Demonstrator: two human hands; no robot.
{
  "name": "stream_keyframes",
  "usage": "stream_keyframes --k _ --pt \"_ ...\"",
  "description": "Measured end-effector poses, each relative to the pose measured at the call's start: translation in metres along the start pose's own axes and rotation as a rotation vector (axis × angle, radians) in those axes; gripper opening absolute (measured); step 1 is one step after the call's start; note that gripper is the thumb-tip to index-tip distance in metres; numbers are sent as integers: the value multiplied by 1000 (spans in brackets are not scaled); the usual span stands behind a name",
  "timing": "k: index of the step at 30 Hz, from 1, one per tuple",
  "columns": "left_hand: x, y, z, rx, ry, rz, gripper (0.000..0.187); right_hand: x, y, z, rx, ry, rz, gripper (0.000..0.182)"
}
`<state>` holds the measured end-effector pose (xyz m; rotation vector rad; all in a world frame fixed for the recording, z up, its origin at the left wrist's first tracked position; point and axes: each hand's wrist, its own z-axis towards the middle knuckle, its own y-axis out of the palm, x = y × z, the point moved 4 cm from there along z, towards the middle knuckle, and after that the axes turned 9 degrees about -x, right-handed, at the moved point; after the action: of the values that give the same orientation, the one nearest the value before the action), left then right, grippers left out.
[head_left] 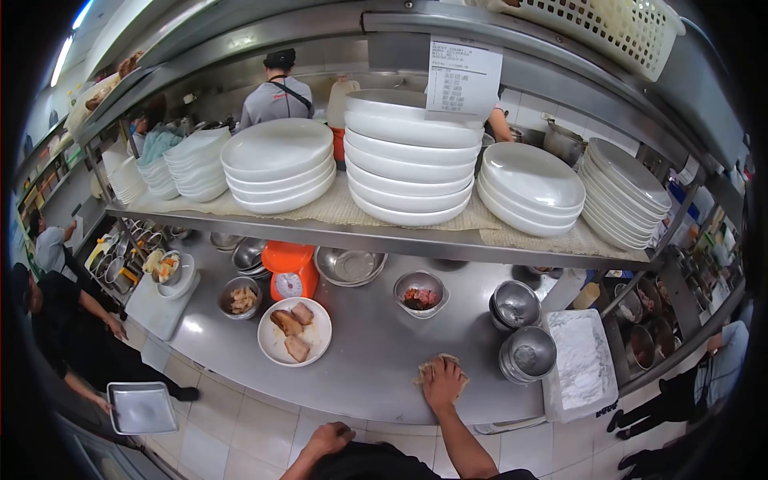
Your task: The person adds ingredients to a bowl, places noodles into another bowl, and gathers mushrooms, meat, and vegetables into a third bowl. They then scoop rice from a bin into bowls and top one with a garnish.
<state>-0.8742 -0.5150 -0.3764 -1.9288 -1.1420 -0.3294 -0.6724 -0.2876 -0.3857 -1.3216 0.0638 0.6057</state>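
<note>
My right hand (442, 387) presses a crumpled tan cloth (462, 390) against the steel counter (368, 352), fingers gripping it from above. By my waist, just off the counter's front edge, my left hand (330, 438) is loosely closed, and no object shows in it. A white bowl (272, 350) with several browned pieces of meat (298, 349) lies ahead of the left hand. Beyond the cloth sits a metal bowl (421, 312) of chopped red and dark food. Stacked metal bowls (528, 353) stand just right of my right hand.
A white tub of white powder (580, 360) stands at the right end. An orange scale (290, 272) and a bowl of pale pieces (242, 298) are farther back. Stacked white plates (410, 164) line the overhead shelf (384, 236). A person at left holds a metal tray (142, 408).
</note>
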Motion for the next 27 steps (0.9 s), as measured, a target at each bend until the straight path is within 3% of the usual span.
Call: stream_keyframes --k 7,18,27 --pt "9 -7 -7 22 -11 21 40 2 3 -1 52 -32 21 29" --pt "44 -59 29 158 157 55 36 -3 1 -1 17 -9 -7 30" --pt "59 -29 46 -57 191 178 36 -1 1 0 -43 47 -52 30"
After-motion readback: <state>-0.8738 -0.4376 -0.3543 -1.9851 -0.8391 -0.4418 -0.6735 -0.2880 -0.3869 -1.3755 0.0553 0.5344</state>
